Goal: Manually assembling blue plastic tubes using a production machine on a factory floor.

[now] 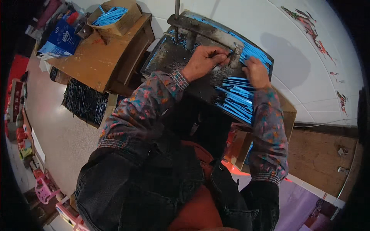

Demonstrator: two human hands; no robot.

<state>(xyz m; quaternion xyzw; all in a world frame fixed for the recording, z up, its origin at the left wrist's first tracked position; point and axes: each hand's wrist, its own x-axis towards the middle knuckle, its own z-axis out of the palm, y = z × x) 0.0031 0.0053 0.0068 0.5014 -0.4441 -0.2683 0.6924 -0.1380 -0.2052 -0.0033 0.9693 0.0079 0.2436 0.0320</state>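
My left hand (206,61) is closed in a pinch just left of an upright metal post (236,56) on a dark worktable. What lies between its fingertips is too small to make out. On the post's other side my right hand (256,72) has its fingers curled in, and whatever they grip is hidden. Bright blue thin strips (254,51) lie along the table's far right edge, beyond my right hand. A second pile of blue strips with dark ends (236,98) lies nearer me, just left of my right wrist.
A dark metal arm (200,29) on a rod spans the worktable's far side; blue bits litter the dark tabletop (165,57). Left stands a wooden cabinet (88,57) bearing a cardboard box (129,19) of blue strips. Black strips (86,100) lie below. A white wall (285,38) rises beyond.
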